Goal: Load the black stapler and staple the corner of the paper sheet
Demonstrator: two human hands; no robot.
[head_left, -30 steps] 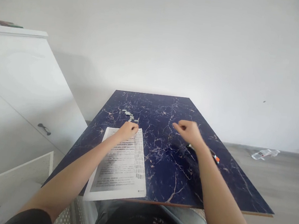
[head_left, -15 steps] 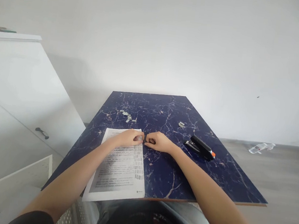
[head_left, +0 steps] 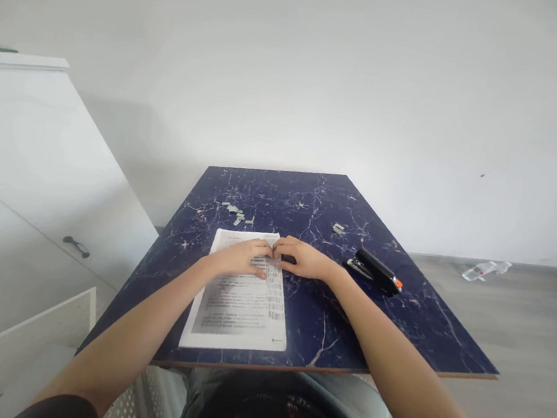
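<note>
A printed paper sheet lies on the dark blue marbled table in front of me. My left hand rests on its upper part, fingers curled down near the top right corner. My right hand meets it at that corner, fingertips pinched on the sheet's edge. A black stapler with an orange tip lies just right of my right hand. A small block of staples sits beyond it.
Several loose staple strips are scattered past the sheet's top left. A white cabinet stands at the left. A clear plastic bottle lies on the grey floor at the right. A white wall rises behind the table.
My right hand came from above the stapler area to the sheet's top right corner beside my left hand. The sheet has slid right and straightened on the table.
</note>
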